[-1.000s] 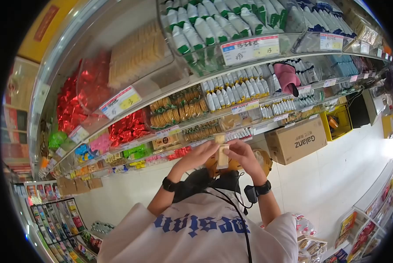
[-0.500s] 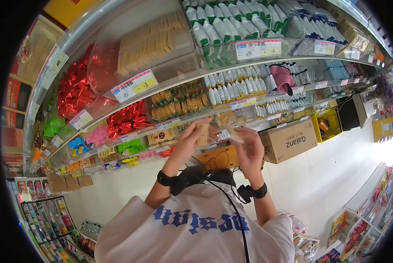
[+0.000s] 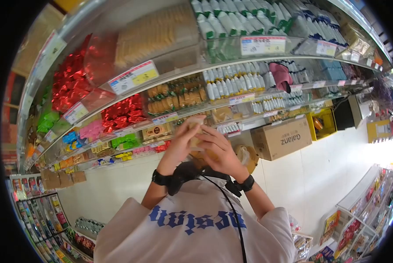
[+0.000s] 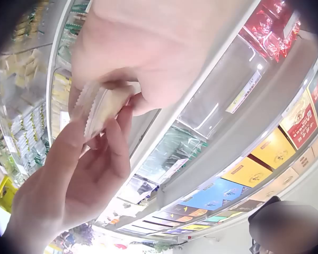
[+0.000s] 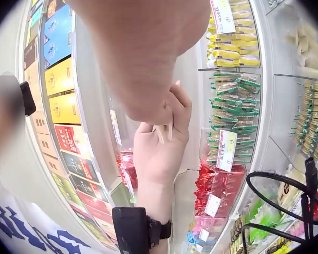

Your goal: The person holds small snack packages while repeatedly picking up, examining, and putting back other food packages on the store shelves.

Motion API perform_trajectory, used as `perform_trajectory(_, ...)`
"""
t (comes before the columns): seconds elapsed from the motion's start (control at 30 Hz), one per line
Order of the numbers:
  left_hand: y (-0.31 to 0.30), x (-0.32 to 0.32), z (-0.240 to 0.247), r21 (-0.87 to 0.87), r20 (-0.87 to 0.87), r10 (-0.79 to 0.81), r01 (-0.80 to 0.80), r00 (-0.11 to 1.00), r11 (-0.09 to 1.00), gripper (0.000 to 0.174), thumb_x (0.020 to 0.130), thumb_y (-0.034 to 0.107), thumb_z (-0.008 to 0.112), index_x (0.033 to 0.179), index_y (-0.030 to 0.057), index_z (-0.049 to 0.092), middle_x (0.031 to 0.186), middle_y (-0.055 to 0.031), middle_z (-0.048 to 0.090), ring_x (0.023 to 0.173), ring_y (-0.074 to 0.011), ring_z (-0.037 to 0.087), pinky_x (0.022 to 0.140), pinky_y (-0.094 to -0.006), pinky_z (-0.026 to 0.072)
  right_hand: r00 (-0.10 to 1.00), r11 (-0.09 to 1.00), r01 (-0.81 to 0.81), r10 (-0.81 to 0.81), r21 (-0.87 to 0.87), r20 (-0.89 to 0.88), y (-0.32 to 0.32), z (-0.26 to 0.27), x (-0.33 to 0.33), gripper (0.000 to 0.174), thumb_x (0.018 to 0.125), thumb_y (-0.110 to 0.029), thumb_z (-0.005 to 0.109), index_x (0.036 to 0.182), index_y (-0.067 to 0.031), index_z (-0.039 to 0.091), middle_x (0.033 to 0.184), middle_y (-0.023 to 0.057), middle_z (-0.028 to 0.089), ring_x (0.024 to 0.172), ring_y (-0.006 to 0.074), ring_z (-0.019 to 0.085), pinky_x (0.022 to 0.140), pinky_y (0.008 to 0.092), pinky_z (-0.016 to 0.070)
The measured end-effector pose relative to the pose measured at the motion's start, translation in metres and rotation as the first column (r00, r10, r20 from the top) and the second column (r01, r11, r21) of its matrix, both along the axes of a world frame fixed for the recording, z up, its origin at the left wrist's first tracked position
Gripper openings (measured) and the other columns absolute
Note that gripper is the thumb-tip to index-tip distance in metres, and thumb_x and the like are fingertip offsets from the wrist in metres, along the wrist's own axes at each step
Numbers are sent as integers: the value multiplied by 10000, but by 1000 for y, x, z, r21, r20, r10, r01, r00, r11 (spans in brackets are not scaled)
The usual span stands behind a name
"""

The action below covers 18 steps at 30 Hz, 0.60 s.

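Small beige snack packets (image 4: 103, 108) in clear wrappers with serrated edges are held between both hands; two edges lie side by side, and whether they belong to separate packets I cannot tell. My left hand (image 3: 177, 147) grips them from one side, its fingers curled round them at the top of the left wrist view. From the other side my right hand (image 3: 220, 153) pinches the wrappers between thumb and fingers. In the right wrist view my right hand (image 5: 143, 63) covers most of the packets, with my left hand (image 5: 161, 153) beyond it.
Shelves ahead hold clear bins of wrapped snacks (image 3: 238, 22), red foil packets (image 3: 74, 79) and biscuits (image 3: 174, 94). A cardboard box (image 3: 282, 138) and a yellow basket (image 3: 321, 125) stand at the right. Black cables (image 5: 275, 182) hang near my right wrist.
My hands moved apart, each with something beige in its fingers, and have come together again around the packets. Both are now slightly farther left in the head view.
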<state>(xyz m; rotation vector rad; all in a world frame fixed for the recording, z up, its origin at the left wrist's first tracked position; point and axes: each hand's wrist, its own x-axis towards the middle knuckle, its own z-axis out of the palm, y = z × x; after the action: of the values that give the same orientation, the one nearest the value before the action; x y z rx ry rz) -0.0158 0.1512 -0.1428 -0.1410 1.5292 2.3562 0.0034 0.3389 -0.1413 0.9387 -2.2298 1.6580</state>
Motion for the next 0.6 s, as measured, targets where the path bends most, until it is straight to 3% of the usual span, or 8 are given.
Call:
perform_trajectory(0.03, 0, -1, 4, -20, -11, 0, 0, 1000, 1000, 356, 1049, 231, 584, 1372, 84, 565, 1278, -31, 600, 1177, -130, 570, 1024, -302, 445, 998, 996, 37, -33, -77, 51, -1, 2, 3, 290, 814, 38, 674, 1089, -50, 652, 1240, 112, 658, 1314, 339, 552, 1111, 485, 424)
perform_trajectory(0.07, 0, 2, 12, -5, 65, 15, -15, 998, 1000, 370, 1063, 212, 559, 1409, 84, 535, 1206, -47, 623, 1029, -135, 619, 942, -294, 479, 993, 986, 76, -61, -151, 102, 3, 2, 5, 278, 822, 33, 666, 1089, -45, 651, 1218, 124, 665, 1288, 336, 574, 1098, 471, 433)
perform_trajectory(0.17, -11, 5, 5, -200, -65, -64, 50, 996, 979, 378, 1076, 190, 521, 1435, 74, 503, 1106, -75, 625, 928, -153, 612, 802, -279, 490, 907, 983, 161, -112, -88, 407, 39, -49, -5, 229, 854, 14, 637, 1082, -12, 639, 1150, 158, 671, 1161, 345, 636, 1022, 424, 474)
perform_trajectory(0.2, -9, 7, 8, -234, -52, -17, 5, 998, 972, 390, 1079, 193, 517, 1442, 56, 482, 988, -76, 612, 791, -144, 572, 734, -285, 470, 879, 978, 209, -179, -20, 442, 51, -75, -17, 219, 867, 17, 623, 1085, -1, 639, 1108, 165, 679, 1086, 345, 658, 964, 414, 497)
perform_trajectory(0.3, -18, 18, -1, -261, -48, -14, 1, 999, 965, 384, 1078, 188, 518, 1430, 39, 483, 963, -68, 599, 788, -137, 562, 724, -285, 465, 846, 920, 387, -381, 63, 371, 79, -172, -71, 201, 897, 14, 585, 1087, 7, 650, 954, 141, 720, 916, 280, 706, 836, 404, 537)
perform_trajectory(0.37, -16, 23, 3, -245, -9, -3, 0, 1000, 969, 369, 1077, 174, 516, 1415, 28, 487, 932, -54, 576, 761, -123, 539, 704, -283, 454, 857, 936, 346, -345, 68, 383, 93, -236, -114, 205, 878, 13, 590, 1074, 8, 652, 1006, 199, 711, 942, 372, 706, 818, 433, 555)
perform_trajectory(0.47, -11, 37, 2, -272, 55, 20, -4, 998, 962, 372, 1066, 158, 537, 1411, 28, 488, 929, -42, 565, 757, -115, 532, 693, -266, 445, 827, 860, 156, -383, 486, 412, 104, -323, -179, 251, 856, 0, 572, 1089, -12, 665, 1085, 234, 702, 1015, 400, 682, 869, 469, 550)
perform_trajectory(0.6, -4, 44, 8, -383, 95, 42, -2, 995, 924, 406, 1030, 124, 593, 1412, 32, 489, 920, -29, 557, 756, -105, 533, 681, -243, 434, 875, 696, -41, -321, 716, 362, 119, -396, -208, 332, 805, -66, 602, 1127, -65, 687, 1165, 259, 681, 1121, 392, 646, 949, 498, 528)
